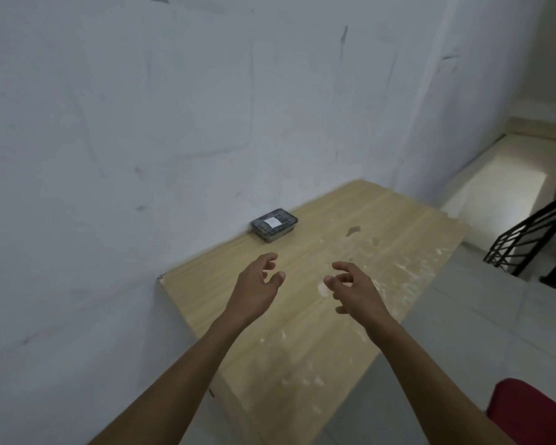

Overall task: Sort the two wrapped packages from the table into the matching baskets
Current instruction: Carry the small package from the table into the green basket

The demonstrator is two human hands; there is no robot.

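One dark wrapped package (274,225) with a small white label on top lies on the wooden table (398,239), close against the wall. My left hand (256,288) hovers over the table a short way in front of the package, fingers apart and empty. My right hand (353,290) is level with it to the right, also with fingers spread and nothing in it. I see no second package and no baskets in this view.
A white wall (142,139) runs along the table's left and far side. To the right are a pale tiled floor (482,319), a black stair railing (533,245) and a red object (533,409) at the lower right corner.
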